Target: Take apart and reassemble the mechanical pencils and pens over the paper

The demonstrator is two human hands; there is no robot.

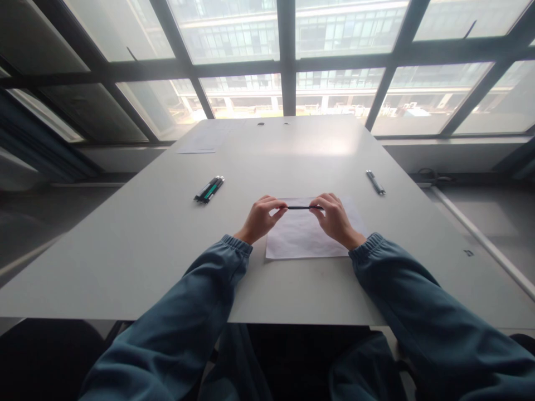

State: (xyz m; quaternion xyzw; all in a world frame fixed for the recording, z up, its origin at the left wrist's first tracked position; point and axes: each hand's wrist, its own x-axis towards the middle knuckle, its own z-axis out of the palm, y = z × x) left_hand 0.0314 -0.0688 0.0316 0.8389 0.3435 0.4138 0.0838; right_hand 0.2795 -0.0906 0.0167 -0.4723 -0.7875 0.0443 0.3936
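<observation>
A thin dark pen (298,208) is held level between my two hands, above a sheet of white paper (301,239). My left hand (262,216) pinches its left end between thumb and fingertips. At the other end, my right hand (334,219) grips it the same way, the fingers covering that tip. Whether the pen has a cap cannot be made out. The paper lies flat in front of me, partly hidden by my right hand and wrist.
On the white table (146,256), a bundle of several pens (209,189) lies to the left. Silver-grey pens (375,182) lie at the right. Another paper sheet (199,140) rests near the far left edge. Windows (238,92) stand behind the table.
</observation>
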